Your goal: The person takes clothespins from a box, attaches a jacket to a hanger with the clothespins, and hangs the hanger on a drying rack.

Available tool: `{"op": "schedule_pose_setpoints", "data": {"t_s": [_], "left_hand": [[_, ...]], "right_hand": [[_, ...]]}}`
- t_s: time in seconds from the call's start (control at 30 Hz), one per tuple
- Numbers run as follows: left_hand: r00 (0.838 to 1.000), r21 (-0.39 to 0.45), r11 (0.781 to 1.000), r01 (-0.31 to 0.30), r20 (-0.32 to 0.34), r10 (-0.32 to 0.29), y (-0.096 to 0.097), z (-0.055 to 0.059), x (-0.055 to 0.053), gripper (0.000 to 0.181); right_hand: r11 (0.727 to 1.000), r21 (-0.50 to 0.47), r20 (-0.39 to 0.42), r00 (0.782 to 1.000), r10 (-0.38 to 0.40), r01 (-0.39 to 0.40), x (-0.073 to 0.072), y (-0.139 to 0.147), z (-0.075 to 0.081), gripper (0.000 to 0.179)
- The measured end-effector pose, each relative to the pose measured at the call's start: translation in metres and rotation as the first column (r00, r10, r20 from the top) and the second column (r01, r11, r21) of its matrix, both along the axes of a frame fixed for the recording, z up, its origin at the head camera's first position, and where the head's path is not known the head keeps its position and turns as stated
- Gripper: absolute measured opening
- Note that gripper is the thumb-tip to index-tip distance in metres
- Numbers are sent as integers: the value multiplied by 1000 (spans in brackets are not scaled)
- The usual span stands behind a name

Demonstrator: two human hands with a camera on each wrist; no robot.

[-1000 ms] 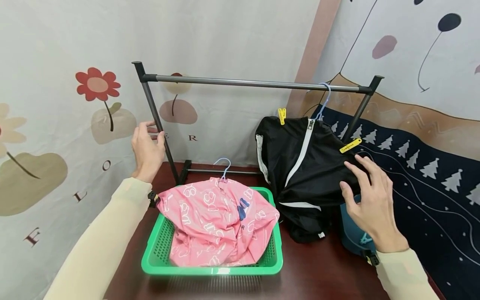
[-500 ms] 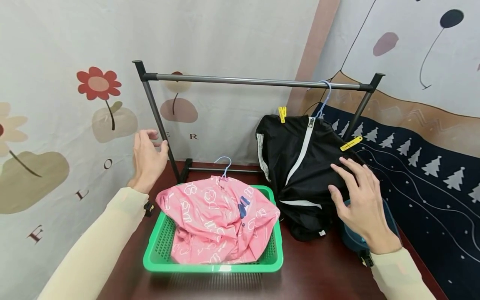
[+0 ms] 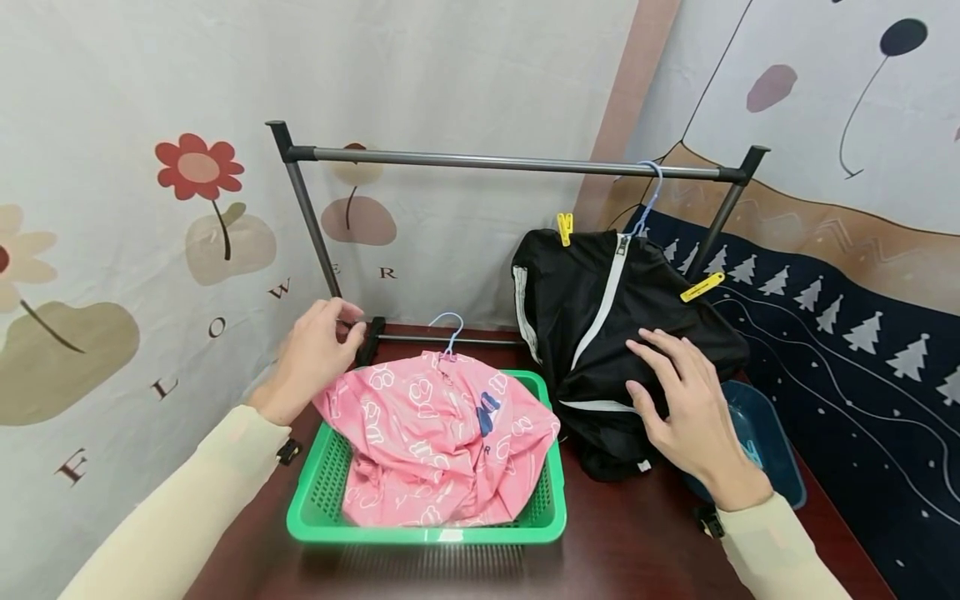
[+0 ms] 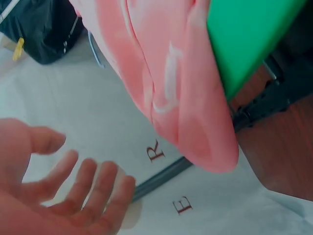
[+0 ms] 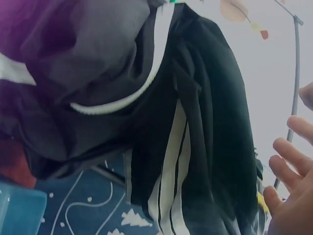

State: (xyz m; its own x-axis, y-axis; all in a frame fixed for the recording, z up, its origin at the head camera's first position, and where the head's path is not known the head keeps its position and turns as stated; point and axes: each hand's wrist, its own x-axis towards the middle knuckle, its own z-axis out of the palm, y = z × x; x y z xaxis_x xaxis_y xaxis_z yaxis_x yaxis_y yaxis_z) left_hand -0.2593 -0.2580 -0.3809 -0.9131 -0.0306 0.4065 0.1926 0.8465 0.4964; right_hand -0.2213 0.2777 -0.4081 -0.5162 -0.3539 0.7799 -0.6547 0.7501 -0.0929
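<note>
My left hand (image 3: 315, 354), fingers relaxed and holding nothing, is above the left shoulder of a pink jacket (image 3: 450, 442). The jacket, with white outline prints and a blue hanger (image 3: 453, 333) at its collar, lies in a green basket (image 3: 427, 537). In the left wrist view the fingers (image 4: 83, 183) are apart from the pink sleeve (image 4: 195, 112). My right hand (image 3: 690, 417), fingers spread, is in front of a black jacket (image 3: 645, 325) with white zips. That jacket hangs by a blue hanger on the rack's bar, with two yellow clothespins (image 3: 702, 287) at its shoulders.
A dark metal clothes rack (image 3: 480, 160) stands behind the basket on a reddish-brown table (image 3: 600, 550). At the right, a blue bin (image 3: 765, 433) with light blue items inside stands partly behind my right hand. Printed curtains (image 3: 465, 75) rise behind.
My left hand has come down and right from beside the rack's left post toward the pink jacket. My right hand has moved left across the black jacket, uncovering more of the bin.
</note>
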Motion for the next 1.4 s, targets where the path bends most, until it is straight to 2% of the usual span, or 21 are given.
{"op": "schedule_pose_setpoints", "data": {"t_s": [0.2,0.3,0.43,0.57,1.0,1.2,1.4], "left_hand": [[989,-56,992,110,110,-104,10,-9,8,28],[980,-82,988,130,161,-116,12,-14,11,32],[966,-96,983,154,224,-129,13,-20,14,36],[955,-98,979,181,257,-151,12,-25,16,37],[939,-114,965,235,284,-195,8,-28,16,37],[946,-132,962,237,258,-198,7,-28,14,33],[954,-138,963,233,223,-199,8,-25,15,29]], "right_hand": [[999,3,32,998,46,-46,2,-9,-6,55],[998,6,55,996,67,-68,4,-14,-7,50],[996,13,101,991,87,-89,5,-21,-9,57],[995,14,149,984,99,-102,6,-28,-10,62],[991,18,187,974,129,-134,3,-47,-18,59],[989,24,191,972,140,-147,2,-55,-20,61],[989,36,243,961,134,-147,3,-62,-18,58]]}}
